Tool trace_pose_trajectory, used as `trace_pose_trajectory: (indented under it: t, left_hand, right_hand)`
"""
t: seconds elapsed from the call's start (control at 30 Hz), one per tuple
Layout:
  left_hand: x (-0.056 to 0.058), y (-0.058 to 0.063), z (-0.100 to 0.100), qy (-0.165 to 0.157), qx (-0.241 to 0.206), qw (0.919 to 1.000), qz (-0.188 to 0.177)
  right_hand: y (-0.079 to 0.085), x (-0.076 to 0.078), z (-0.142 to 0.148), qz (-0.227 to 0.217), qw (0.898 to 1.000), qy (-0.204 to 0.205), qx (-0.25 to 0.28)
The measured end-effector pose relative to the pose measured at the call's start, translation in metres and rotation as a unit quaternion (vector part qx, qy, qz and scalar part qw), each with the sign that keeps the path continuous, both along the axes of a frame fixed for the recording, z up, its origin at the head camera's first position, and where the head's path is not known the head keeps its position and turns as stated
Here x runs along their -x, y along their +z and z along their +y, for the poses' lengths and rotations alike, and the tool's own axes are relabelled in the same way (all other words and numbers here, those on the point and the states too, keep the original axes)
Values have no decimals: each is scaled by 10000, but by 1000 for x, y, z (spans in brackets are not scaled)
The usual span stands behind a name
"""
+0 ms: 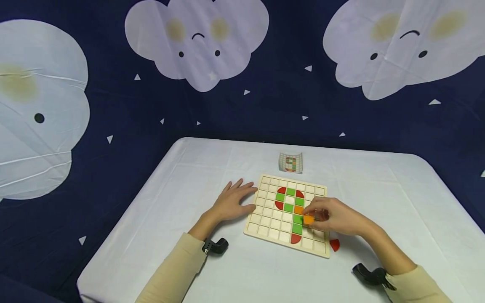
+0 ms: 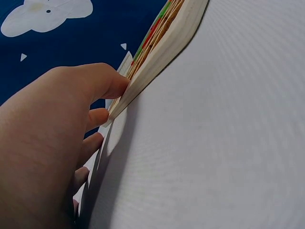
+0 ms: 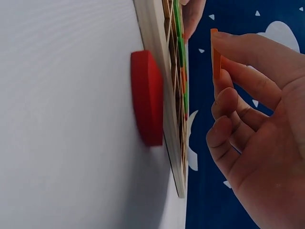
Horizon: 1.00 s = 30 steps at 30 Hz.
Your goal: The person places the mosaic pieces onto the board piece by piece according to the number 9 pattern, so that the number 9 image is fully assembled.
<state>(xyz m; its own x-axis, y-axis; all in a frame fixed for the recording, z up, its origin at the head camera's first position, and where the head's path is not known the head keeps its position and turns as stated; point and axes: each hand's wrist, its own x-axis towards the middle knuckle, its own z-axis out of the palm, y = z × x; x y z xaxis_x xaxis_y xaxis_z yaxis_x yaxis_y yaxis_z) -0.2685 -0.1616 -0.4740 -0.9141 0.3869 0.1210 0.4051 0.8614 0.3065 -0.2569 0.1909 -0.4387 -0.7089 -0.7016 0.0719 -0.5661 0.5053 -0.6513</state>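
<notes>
An orange square tile [image 1: 308, 219] is pinched between the thumb and fingers of my right hand [image 1: 337, 215]. In the right wrist view the orange tile [image 3: 216, 53] shows edge-on, above the wooden grid board [image 1: 267, 229]. Green, red and orange pieces sit in the board's cells, partly hidden by the right hand. My left hand [image 1: 232, 201] lies at the board's left edge with its fingers spread, and its thumb [image 2: 112, 85] touches the wooden rim.
A small pattern card [image 1: 290, 163] with curled edges lies behind the board. Beside the board's right front corner, a red quarter-round piece [image 1: 334, 245] rests on the white-covered table [image 1: 212, 164]. A dark blue cloud-print curtain [image 1: 280, 109] hangs behind.
</notes>
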Motion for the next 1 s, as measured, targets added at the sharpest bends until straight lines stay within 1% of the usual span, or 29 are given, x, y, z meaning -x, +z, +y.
trace_pose_trajectory:
  t: [0.2, 0.47, 0.67, 0.87, 1.0]
  left_hand:
    - [-1, 0, 0, -6, -18, 10000, -38]
    - [-1, 2, 0, -2, 8, 10000, -40]
    - [-1, 4, -1, -6, -21, 10000, -45]
    - [-1, 2, -2, -63, -78, 9999, 53]
    - [-2, 2, -1, -64, -113, 9999, -24]
  right_hand:
    - [1, 3, -9, 128, 9999, 16, -82]
    - [1, 4, -18, 175, 9998, 60, -102]
    - [-1, 2, -23, 282, 9993, 110, -216]
    - [-1, -1, -29, 164, 9994, 195, -227]
    - [-1, -6, -33, 280, 9988, 243, -324]
